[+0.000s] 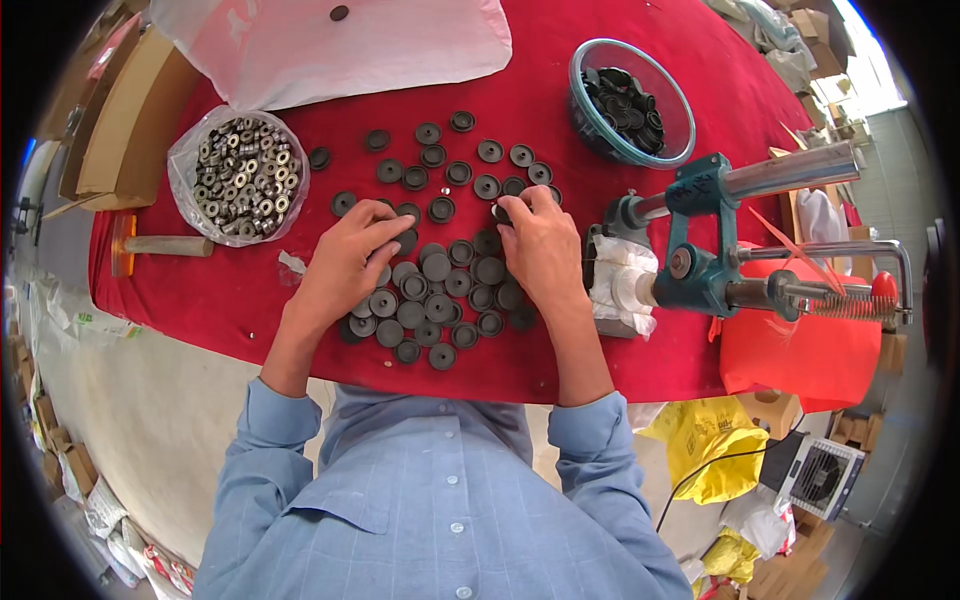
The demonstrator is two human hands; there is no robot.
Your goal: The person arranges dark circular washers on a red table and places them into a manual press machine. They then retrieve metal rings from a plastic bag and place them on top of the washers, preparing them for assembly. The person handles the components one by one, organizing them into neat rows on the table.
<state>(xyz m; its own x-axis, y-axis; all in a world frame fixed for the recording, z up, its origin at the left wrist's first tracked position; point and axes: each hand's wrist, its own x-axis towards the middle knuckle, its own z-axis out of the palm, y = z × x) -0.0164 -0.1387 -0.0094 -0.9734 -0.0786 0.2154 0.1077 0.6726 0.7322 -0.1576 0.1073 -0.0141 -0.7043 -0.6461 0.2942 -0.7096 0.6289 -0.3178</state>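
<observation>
Black round plastic caps [437, 267] lie in a dense cluster on the red cloth before me, some cup side up, others flat side up. My left hand [352, 255] is at the cluster's upper left, thumb and fingers closed on a black cap [407, 241]. On the other side my right hand [543, 245] pinches another black cap [500, 214], mostly covered by the fingers. Farther off, more caps [432, 155] are spread loosely, mostly cup side up. A small shiny metal piece [446, 190] sits among them.
A bag-lined bowl of metal bearings [245, 180] stands left, beside a hammer [170, 245] and cardboard box [135, 120]. A clear tub [632, 100] holds black parts at the far right. A green hand press [700, 240] stands right. White sheeting [340, 50] covers the far edge.
</observation>
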